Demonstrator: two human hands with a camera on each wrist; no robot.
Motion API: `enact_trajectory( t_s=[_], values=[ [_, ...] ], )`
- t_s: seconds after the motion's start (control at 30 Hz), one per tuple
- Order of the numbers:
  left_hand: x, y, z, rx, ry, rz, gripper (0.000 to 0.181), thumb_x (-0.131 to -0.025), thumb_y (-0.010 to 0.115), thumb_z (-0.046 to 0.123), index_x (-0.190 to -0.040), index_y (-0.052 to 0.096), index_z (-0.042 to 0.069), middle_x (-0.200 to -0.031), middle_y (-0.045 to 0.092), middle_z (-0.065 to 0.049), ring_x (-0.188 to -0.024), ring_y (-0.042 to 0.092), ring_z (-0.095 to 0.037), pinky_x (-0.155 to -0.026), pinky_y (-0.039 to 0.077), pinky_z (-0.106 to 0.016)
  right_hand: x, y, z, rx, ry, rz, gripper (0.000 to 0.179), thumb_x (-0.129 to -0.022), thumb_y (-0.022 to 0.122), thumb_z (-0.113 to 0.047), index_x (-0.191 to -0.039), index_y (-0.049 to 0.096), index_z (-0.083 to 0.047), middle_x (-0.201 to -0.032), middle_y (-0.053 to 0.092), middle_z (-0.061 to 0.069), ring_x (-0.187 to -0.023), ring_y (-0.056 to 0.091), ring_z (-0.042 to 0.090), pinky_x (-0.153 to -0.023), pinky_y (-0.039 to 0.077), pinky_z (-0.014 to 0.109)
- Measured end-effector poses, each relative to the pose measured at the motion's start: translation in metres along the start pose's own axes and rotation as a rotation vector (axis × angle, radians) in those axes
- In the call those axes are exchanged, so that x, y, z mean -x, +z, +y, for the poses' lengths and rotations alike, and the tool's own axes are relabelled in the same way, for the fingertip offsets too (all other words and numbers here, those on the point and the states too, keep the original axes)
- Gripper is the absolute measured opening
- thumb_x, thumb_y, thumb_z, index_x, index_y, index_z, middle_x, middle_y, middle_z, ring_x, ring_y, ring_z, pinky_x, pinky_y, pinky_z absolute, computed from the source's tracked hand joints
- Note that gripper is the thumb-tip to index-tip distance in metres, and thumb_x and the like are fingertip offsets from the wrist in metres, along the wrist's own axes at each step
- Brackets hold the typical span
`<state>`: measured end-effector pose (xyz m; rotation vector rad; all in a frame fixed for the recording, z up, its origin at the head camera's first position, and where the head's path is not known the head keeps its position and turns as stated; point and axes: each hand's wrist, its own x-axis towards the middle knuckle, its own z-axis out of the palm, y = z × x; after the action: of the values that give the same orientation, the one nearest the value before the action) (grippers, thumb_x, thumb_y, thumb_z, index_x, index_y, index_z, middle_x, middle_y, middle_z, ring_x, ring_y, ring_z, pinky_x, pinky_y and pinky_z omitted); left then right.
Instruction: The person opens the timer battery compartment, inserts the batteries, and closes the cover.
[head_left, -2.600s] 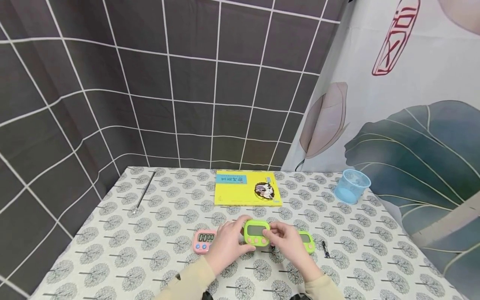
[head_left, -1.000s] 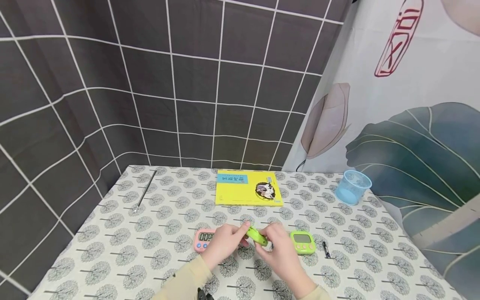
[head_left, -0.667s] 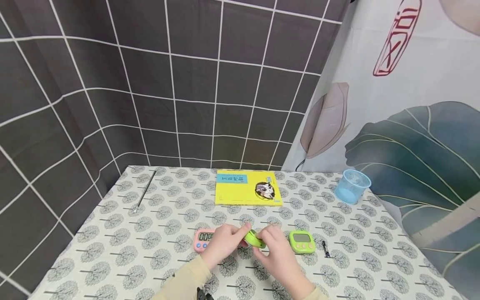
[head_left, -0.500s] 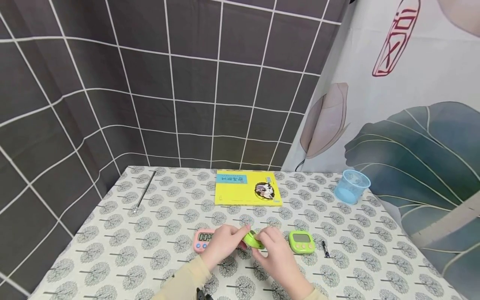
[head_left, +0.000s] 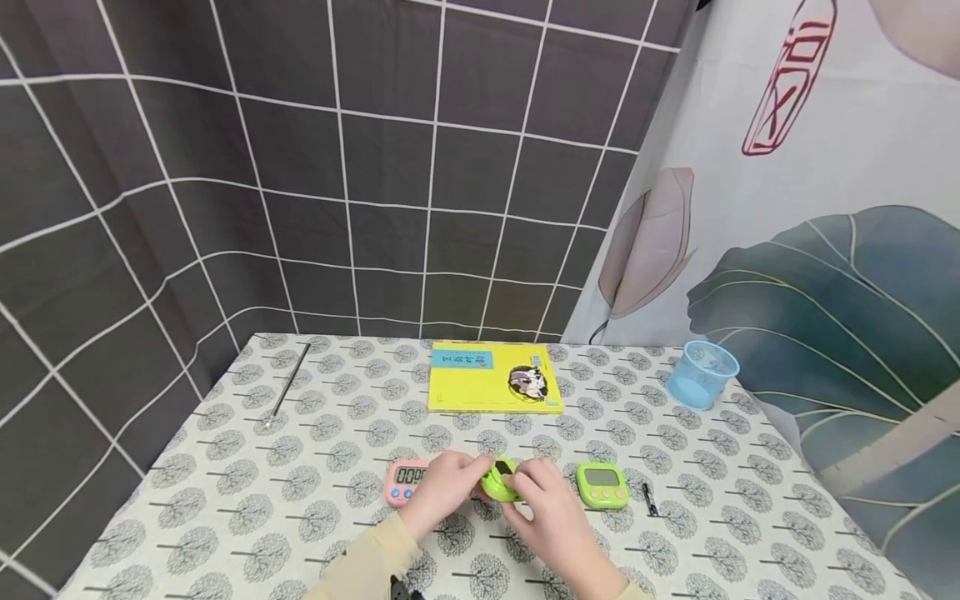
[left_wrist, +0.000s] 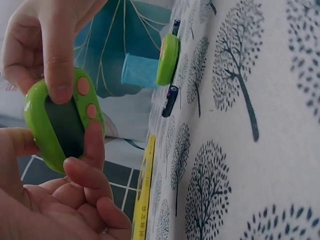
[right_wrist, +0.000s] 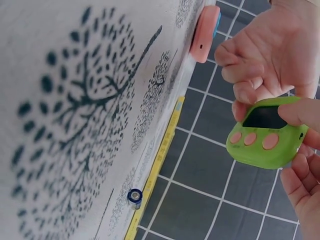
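Observation:
Both hands hold a green kitchen timer (head_left: 501,483) above the front middle of the table. My left hand (head_left: 448,487) grips one end, with its fingers along the timer's edge. My right hand (head_left: 551,508) pinches the other end, its thumb on the dark screen in the right wrist view. Three pink buttons (right_wrist: 250,139) run beside that blank screen. Left of the hands, a pink timer (head_left: 401,483) showing zeros is partly covered by my left hand. A second green timer (head_left: 602,486) lies right of my right hand.
Small dark batteries (left_wrist: 170,101) lie on the tree-patterned cloth, some in line right of the second green timer (head_left: 650,500). Farther back are a yellow book (head_left: 495,379), a thin dark rod (head_left: 291,379) at left and a blue translucent cup (head_left: 701,375) at right.
The held timer first faced the head camera, then was turned nearly edge-on. Now it is tilted back so part of its dark screen shows. Both hands keep their hold.

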<state>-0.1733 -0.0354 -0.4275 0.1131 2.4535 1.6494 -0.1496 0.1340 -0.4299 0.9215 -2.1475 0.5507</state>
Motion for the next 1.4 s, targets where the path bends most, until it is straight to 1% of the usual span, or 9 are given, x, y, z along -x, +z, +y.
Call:
enact_trajectory(
  t_s=[0.07,0.4,0.5,0.67,0.77,0.93,1.1,1.23,1.4],
  values=[
    [0.0007,-0.0003,0.0011,0.026,-0.01,-0.005,0.043,-0.089,0.055,0.038,-0.054,0.051,0.013,-0.044,0.037,0.009,-0.042,0.03,-0.008,-0.043,0.026,-0.02,-0.0001,0.0005,-0.0005,-0.001,-0.005,0.001,0.034,-0.056,0.082,-0.006,-0.084,0.063,-0.013,-0.084,0.053,-0.009,-0.078,0.047,0.008,-0.073,0.042,0.015],
    [0.0019,-0.0019,0.0026,0.159,-0.048,-0.036,0.03,-0.085,0.06,0.03,-0.06,0.057,0.015,-0.049,0.046,0.008,-0.049,0.038,-0.009,-0.048,0.03,-0.018,-0.0002,0.0012,-0.0028,-0.012,0.002,-0.012,0.036,-0.055,0.083,-0.004,-0.08,0.059,-0.016,-0.087,0.054,-0.009,-0.079,0.047,0.007,-0.072,0.043,0.013],
    [0.0022,-0.0024,0.0033,0.176,-0.042,-0.041,0.028,-0.085,0.06,0.029,-0.063,0.061,0.012,-0.049,0.046,0.008,-0.049,0.038,-0.009,-0.047,0.03,-0.017,-0.0005,0.0009,-0.0032,-0.014,0.004,-0.016,0.037,-0.055,0.083,-0.004,-0.081,0.059,-0.015,-0.086,0.053,-0.008,-0.079,0.046,0.007,-0.073,0.042,0.012],
    [0.0028,-0.0037,0.0042,0.214,-0.031,-0.045,0.023,-0.086,0.061,0.024,-0.078,0.069,0.004,-0.056,0.05,0.007,-0.052,0.042,-0.007,-0.049,0.033,-0.016,0.0002,0.0006,-0.0028,-0.014,0.024,-0.034,0.038,-0.055,0.084,-0.006,-0.082,0.058,-0.013,-0.087,0.052,-0.007,-0.081,0.046,0.007,-0.075,0.041,0.012],
    [0.0022,-0.0039,0.0031,0.211,-0.03,-0.043,0.022,-0.086,0.06,0.023,-0.083,0.07,0.003,-0.059,0.051,0.007,-0.055,0.044,-0.009,-0.053,0.036,-0.018,0.0009,0.0011,-0.0021,-0.018,0.041,-0.045,0.039,-0.056,0.085,-0.009,-0.084,0.059,-0.013,-0.088,0.052,-0.008,-0.083,0.046,0.007,-0.076,0.041,0.013],
    [0.0013,-0.0034,0.0008,0.196,-0.032,-0.052,0.02,-0.086,0.06,0.024,-0.08,0.068,0.006,-0.061,0.05,0.006,-0.06,0.045,-0.012,-0.061,0.039,-0.023,0.002,0.0021,-0.0012,-0.031,0.058,-0.052,0.039,-0.058,0.086,-0.013,-0.087,0.06,-0.016,-0.087,0.05,-0.01,-0.082,0.045,0.005,-0.074,0.042,0.015],
    [0.0018,-0.0027,0.0012,0.19,-0.022,-0.059,0.019,-0.085,0.059,0.023,-0.075,0.065,0.008,-0.06,0.048,0.006,-0.06,0.044,-0.012,-0.062,0.04,-0.024,0.0033,0.0017,-0.0011,-0.047,0.087,-0.076,0.044,-0.056,0.087,-0.012,-0.09,0.059,-0.017,-0.086,0.047,-0.01,-0.082,0.043,0.004,-0.072,0.042,0.015],
    [0.002,-0.0035,0.0014,0.185,-0.018,-0.063,0.019,-0.085,0.059,0.023,-0.077,0.066,0.008,-0.061,0.049,0.006,-0.06,0.045,-0.012,-0.062,0.04,-0.024,0.0038,0.0001,-0.0007,-0.076,0.119,-0.11,0.045,-0.058,0.087,-0.015,-0.094,0.06,-0.017,-0.088,0.047,-0.009,-0.083,0.044,0.003,-0.072,0.045,0.016],
    [0.0024,-0.0053,0.0001,0.187,-0.002,-0.056,0.02,-0.086,0.058,0.021,-0.092,0.071,0.007,-0.067,0.054,0.005,-0.064,0.046,-0.012,-0.062,0.041,-0.024,0.0037,-0.0032,-0.0013,-0.21,0.248,-0.15,0.041,-0.066,0.083,-0.03,-0.099,0.061,-0.018,-0.091,0.048,-0.011,-0.08,0.046,0.003,-0.068,0.048,0.02]
  ],
)
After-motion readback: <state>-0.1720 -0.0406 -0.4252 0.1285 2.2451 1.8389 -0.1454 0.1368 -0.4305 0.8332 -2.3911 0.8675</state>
